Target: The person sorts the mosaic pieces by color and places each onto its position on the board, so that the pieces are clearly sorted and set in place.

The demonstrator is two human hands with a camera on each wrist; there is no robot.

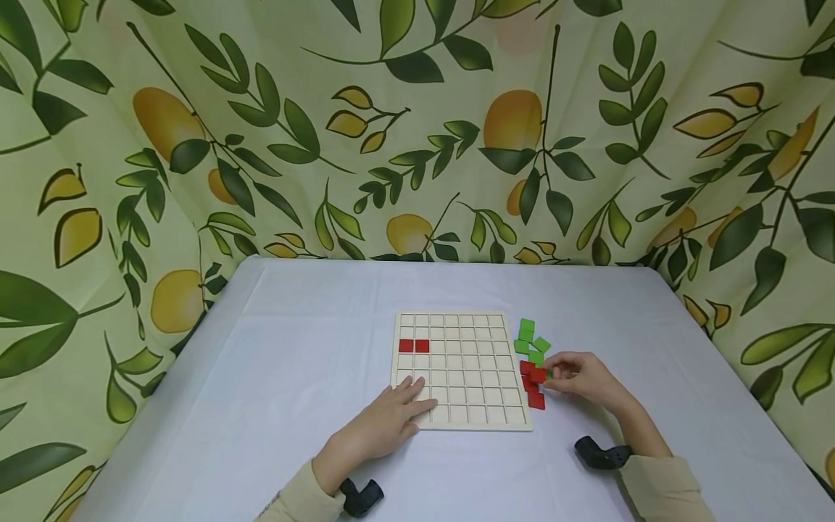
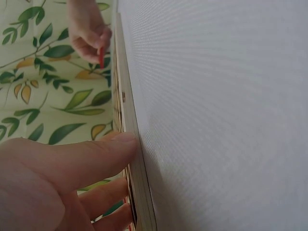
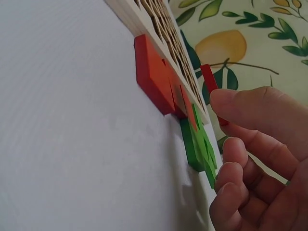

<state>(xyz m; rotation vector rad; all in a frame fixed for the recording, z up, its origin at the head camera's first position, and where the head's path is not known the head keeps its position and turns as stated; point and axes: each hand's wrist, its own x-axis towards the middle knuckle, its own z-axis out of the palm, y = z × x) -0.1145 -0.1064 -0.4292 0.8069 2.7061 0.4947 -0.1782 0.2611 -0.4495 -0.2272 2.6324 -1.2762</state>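
Observation:
A pale wooden grid board [image 1: 470, 395] lies on the table, with two red square tiles [image 1: 414, 346] side by side in its second row at the left. My left hand [image 1: 386, 420] rests on the board's near left corner, its fingers spread over the cells. In the left wrist view its thumb [image 2: 103, 156] touches the board's edge. Off the board's right side, my right hand [image 1: 583, 377] pinches a red tile [image 3: 208, 77] between thumb and finger, above a small group of loose red tiles [image 1: 536, 401].
Several green tiles [image 1: 527, 330] lie beside the board's right edge, just beyond the red ones. A white cloth [image 1: 293, 348] covers the table. Behind it hangs a leaf-and-fruit patterned curtain [image 1: 365, 210]. Black devices [image 1: 603, 454] sit at both wrists.

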